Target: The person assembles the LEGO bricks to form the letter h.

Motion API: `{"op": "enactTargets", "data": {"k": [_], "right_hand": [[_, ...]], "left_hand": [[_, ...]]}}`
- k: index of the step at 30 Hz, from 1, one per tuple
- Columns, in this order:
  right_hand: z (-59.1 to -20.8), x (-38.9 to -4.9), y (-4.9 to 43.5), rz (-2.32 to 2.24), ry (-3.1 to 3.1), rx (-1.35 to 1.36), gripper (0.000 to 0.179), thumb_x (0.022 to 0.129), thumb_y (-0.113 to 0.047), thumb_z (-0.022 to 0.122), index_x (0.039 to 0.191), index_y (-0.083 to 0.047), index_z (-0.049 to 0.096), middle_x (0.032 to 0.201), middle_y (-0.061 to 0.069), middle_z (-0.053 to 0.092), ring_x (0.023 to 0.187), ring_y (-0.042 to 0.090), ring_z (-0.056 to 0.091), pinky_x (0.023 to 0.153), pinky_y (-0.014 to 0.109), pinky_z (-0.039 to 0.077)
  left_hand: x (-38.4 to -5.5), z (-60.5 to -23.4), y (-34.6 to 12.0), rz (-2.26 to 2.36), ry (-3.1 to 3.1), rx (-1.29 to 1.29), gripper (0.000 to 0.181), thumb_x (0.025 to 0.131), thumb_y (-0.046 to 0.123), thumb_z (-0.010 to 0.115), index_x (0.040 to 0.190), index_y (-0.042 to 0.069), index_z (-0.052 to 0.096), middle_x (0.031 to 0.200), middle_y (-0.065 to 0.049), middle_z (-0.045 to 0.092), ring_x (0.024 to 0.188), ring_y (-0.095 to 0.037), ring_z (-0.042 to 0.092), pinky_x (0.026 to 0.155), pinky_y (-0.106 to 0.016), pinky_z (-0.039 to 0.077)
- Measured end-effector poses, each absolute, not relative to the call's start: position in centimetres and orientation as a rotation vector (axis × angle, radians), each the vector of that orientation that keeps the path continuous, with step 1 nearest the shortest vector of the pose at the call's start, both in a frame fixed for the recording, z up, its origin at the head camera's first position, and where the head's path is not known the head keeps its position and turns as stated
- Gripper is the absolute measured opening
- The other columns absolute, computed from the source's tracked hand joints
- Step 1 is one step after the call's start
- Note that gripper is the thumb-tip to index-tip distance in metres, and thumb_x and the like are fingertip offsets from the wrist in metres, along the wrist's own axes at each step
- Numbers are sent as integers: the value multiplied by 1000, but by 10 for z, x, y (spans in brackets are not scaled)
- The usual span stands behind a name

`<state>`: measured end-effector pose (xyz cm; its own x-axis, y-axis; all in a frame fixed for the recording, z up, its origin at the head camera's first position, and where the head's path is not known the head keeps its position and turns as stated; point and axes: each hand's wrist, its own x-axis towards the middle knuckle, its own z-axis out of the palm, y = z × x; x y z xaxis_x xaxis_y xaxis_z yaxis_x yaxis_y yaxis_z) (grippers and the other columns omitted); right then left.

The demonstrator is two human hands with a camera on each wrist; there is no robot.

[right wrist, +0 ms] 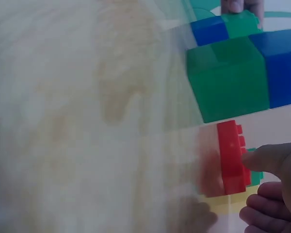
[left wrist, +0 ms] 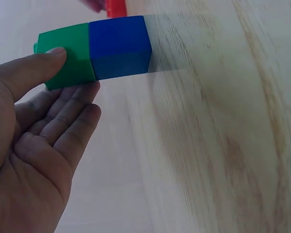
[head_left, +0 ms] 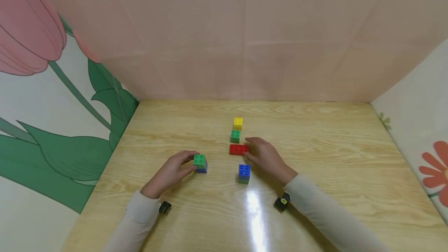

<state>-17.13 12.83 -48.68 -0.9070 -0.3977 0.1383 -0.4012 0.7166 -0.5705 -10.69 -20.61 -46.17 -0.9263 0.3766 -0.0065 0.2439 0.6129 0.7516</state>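
Note:
My left hand [head_left: 173, 170] pinches a green brick [head_left: 200, 160] between thumb and fingers. Joined beneath that is a blue brick [left wrist: 120, 47], upright on the table in the head view. My right hand [head_left: 267, 158] reaches to the right end of a flat red brick [head_left: 238, 149], its thumb tip [right wrist: 252, 159] overlapping the studded side in the right wrist view and its other fingers loosely bent. In front of the red brick stands a second stack, a blue brick [head_left: 244, 170] on top of a green one [right wrist: 228, 82], with neither hand on it.
Behind the red brick, a small green brick [head_left: 235, 136] and a yellow brick [head_left: 238, 123] sit in line toward the back of the wooden table [head_left: 315, 139]. A pink panel [head_left: 245, 49] rises at the back edge, with patterned panels at both sides.

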Motion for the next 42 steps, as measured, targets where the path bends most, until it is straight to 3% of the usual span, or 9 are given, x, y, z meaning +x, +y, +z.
{"op": "enactTargets", "data": {"k": [29, 42], "right_hand": [[-487, -167, 123, 914, -2986, 657, 39, 92, -21, 69, 125, -3, 61, 119, 11, 62, 108, 26, 60, 95, 44, 50], [-472, -152, 131, 926, -2817, 750, 37, 88, -18, 74, 121, -5, 64, 116, 10, 64, 105, 26, 63, 90, 44, 53]], "left_hand": [[-107, -459, -201, 1192, 2657, 505, 44, 92, 19, 69, 133, 11, 55, 124, -2, 59, 120, -27, 57, 98, -41, 48], [-106, -457, -199, 1176, 2656, 525, 45, 93, 19, 68, 134, 9, 54, 125, -5, 59, 119, -29, 57, 97, -41, 49]]}}
